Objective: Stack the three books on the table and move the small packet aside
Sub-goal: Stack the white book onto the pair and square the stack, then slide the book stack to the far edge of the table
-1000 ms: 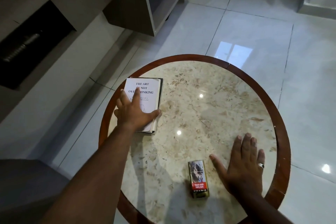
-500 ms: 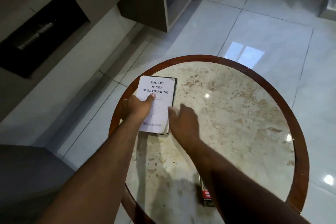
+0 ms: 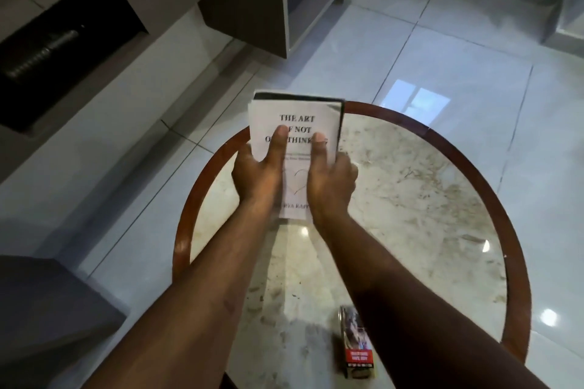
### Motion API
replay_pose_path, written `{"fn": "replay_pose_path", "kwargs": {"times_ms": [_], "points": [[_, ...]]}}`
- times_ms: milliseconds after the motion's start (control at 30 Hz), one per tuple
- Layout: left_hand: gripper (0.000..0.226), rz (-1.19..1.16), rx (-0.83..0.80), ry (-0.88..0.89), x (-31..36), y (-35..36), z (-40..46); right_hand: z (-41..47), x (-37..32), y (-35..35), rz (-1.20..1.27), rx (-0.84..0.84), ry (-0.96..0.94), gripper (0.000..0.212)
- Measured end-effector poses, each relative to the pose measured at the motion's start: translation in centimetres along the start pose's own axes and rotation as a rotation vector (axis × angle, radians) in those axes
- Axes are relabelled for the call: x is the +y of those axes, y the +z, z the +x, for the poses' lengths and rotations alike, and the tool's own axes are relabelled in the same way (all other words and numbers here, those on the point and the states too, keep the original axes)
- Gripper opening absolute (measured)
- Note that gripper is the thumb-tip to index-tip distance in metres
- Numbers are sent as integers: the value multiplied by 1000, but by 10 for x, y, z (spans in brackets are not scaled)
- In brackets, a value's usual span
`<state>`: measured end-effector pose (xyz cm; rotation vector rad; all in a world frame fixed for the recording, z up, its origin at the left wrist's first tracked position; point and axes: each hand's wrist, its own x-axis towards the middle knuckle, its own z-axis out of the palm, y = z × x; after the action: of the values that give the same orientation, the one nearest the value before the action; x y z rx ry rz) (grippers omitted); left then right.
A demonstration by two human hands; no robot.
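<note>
Our hands, left and right, clamp the book stack; the small packet lies behind, nearer our right arm.

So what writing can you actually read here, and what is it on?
"THE ART" / "F NOT" / "O…THINK…" on the white book cover; thumbs hide some letters.
Small subtitle under the title: too blurred to read.
"…YA KAP…" at the cover's bottom edge, partly hidden by the wrists.
White words on the packet red band: too small to read.
</note>
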<state>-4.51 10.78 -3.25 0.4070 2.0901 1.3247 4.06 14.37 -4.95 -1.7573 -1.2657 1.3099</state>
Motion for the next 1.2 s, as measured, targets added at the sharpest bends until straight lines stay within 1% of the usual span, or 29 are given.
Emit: {"fn": "replay_pose_path", "kwargs": {"times_ms": [67,100,167,233,300,400,500,533,600,667,700,800,900,967,1000,1133,1200], "points": [[75,-58,-46,154,19,16,-8,11,-8,-20,140,48,-172,59],[71,-77,-67,212,25,25,-10,16,-9,-30,208,55,-243,54],[53,-114,-95,297,31,39,-17,24,-4,-48,310,41,-348,45],[43,-179,-112,314,22,49,-27,27,10,-60,316,24,-423,47],[44,-238,-136,268,0,57,-40,27,35,-68,283,-13,-432,53],[47,-247,-151,214,-21,62,-53,23,62,-72,327,-115,-384,49],[34,-236,-111,235,-20,66,-47,29,61,-70,336,-78,-423,48],[34,-217,-102,239,-19,67,-45,31,61,-69,344,-75,-430,48],[43,-188,-93,246,-19,68,-40,33,61,-67,349,-102,-420,46],[51,-162,-92,244,-19,70,-36,34,62,-68,337,-115,-399,38],[54,-142,-86,241,-18,72,-35,35,62,-68,316,-86,-385,37],[58,-64,-36,216,-11,80,-35,40,53,-69,216,35,-324,49],[49,70,-9,126,-8,94,-39,50,41,-83,43,139,-294,64],[41,258,-75,129,-8,104,-47,61,38,-106,-133,197,-284,64],[41,353,-118,153,-8,110,-53,67,39,-120,-215,210,-259,65],[63,675,-187,248,-14,134,-79,79,55,-176,-487,197,-160,76],[68,742,-251,257,-18,150,-91,78,65,-199,-513,246,-142,68]]}}
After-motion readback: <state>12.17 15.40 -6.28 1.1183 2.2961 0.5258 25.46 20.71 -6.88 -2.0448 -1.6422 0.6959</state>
